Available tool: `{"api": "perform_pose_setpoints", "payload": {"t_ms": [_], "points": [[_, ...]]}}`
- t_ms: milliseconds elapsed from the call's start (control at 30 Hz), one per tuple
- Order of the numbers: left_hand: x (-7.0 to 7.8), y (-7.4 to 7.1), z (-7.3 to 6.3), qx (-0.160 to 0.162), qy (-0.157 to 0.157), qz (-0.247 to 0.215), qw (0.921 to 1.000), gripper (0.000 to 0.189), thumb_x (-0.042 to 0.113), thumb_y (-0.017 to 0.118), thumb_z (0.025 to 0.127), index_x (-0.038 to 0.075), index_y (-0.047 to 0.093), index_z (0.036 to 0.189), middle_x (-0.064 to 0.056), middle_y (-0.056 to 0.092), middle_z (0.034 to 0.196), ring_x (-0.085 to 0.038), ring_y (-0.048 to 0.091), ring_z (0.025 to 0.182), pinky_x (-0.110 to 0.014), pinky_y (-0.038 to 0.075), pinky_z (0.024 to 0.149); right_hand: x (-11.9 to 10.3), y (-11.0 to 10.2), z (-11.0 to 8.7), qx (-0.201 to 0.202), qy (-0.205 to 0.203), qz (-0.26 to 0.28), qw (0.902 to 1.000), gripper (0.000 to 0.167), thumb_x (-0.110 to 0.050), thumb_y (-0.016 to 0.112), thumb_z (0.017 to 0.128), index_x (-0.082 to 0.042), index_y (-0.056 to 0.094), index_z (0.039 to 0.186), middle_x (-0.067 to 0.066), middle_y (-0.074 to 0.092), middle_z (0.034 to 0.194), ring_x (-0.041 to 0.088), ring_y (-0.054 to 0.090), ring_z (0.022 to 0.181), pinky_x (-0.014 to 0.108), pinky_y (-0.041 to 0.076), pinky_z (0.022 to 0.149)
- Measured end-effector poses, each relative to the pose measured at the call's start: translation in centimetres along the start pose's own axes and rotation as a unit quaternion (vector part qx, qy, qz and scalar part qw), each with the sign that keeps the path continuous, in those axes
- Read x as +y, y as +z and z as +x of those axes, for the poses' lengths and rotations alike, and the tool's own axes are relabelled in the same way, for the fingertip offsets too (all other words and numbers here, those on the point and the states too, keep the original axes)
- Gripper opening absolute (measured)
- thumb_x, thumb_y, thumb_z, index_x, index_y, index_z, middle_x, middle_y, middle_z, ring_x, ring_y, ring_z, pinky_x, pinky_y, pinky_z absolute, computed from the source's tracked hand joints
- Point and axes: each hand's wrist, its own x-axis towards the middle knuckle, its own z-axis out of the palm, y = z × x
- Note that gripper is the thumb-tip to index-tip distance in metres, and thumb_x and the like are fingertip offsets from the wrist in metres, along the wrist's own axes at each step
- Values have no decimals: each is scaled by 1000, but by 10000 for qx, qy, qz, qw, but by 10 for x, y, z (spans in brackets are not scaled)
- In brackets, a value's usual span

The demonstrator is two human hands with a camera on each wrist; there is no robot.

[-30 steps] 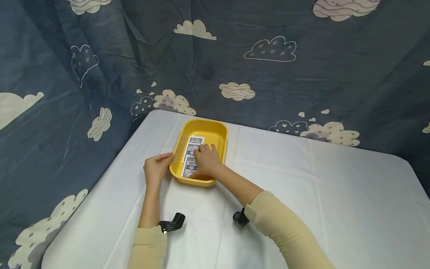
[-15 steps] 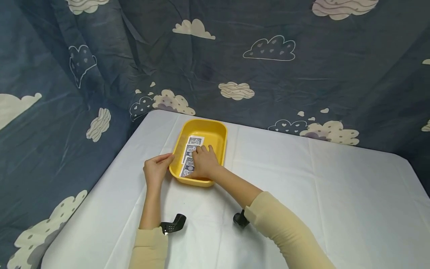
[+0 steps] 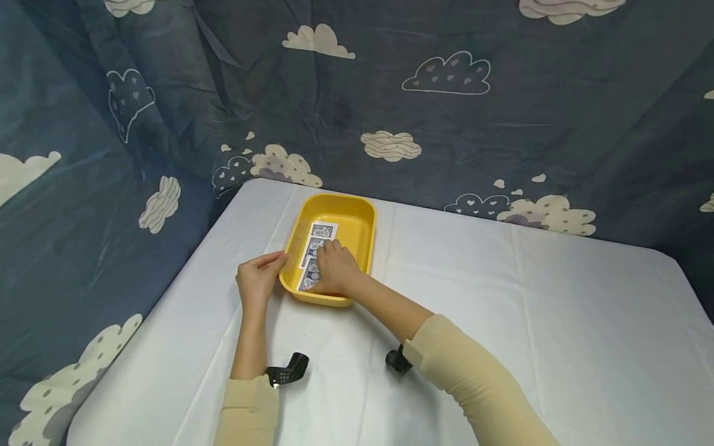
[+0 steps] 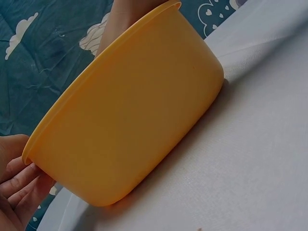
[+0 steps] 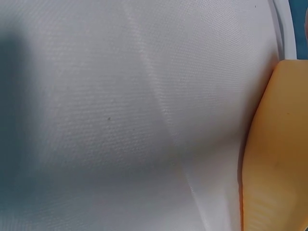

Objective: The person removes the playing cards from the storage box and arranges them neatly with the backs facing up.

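Note:
A yellow plastic tub [image 3: 323, 300] stands on the white table. Its left rim is pinched by my left hand [image 3: 258, 282], with the fingers under the lip in the left wrist view. Three blue-and-white playing cards lie overlapping in a row along the tub's left side: a far card [image 3: 323, 231], a middle card [image 3: 315, 246] and a near card [image 3: 307, 277]. My right hand [image 3: 337, 271] reaches over the tub's near right rim and holds the near card, thumb at its near end, fingers curled toward its far end. That hand covers part of the cards.
White cloth covers the table [image 3: 474, 322], spreading out widely to the right of the tub. A dark blue curtain [image 3: 446, 142] with cloud prints hangs behind and to the left. Black wrist cameras, such as the left one [image 3: 289, 370], sit on both forearms.
My right hand and the near card have shifted slightly left against the other two cards. The left hand keeps its place on the rim. The whole head view drifts a little.

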Motion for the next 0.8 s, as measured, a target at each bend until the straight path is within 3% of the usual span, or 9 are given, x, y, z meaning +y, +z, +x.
{"api": "perform_pose_setpoints", "payload": {"t_ms": [200, 400, 500, 600, 800], "points": [[0, 1, 0, -8, 64, 20, 10000, 29, 27, 76, 76, 5, 73, 96, -13, 71, 89, -3, 59, 59, -17, 49, 54, 5, -7, 1, 235, -49, 71, 9997, 95, -73, 62, 65, 2, 46, 121, 11, 50, 110, 23, 44, 99, 32, 45, 84], [0, 1, -2, 17, 130, 50, 9999, 31, 28, 77, 75, 6, 73, 96, -13, 71, 90, -2, 61, 62, -15, 50, 55, 31, -43, -9, 739, 209, 959, 9924, 94, -66, 71, 60, -1, 45, 123, 9, 50, 110, 22, 43, 101, 33, 41, 92], [1, 1, -5, 34, 49, 102, 9999, 31, 28, 77, 75, 6, 73, 97, -12, 71, 90, 1, 60, 62, -13, 49, 56, 56, -62, -26, 911, 453, 1272, 9867, 92, -63, 73, 59, -1, 48, 121, 9, 49, 109, 22, 43, 100, 34, 40, 91], [2, 1, -7, 58, -22, 189, 9998, 32, 29, 76, 75, 7, 73, 98, -11, 71, 91, 3, 59, 61, -12, 49, 56, 88, -71, -49, 1154, 628, 1252, 9834, 91, -63, 73, 58, -1, 49, 120, 8, 49, 107, 22, 42, 98, 35, 41, 88], [5, -1, -10, -23, -175, 266, 9995, 34, 31, 75, 76, 8, 72, 101, -7, 71, 91, 5, 59, 63, -12, 48, 58, 153, -54, -108, 1262, 886, 751, 9852, 89, -61, 75, 56, -1, 51, 117, 12, 52, 106, 26, 45, 98, 41, 43, 82]]}}
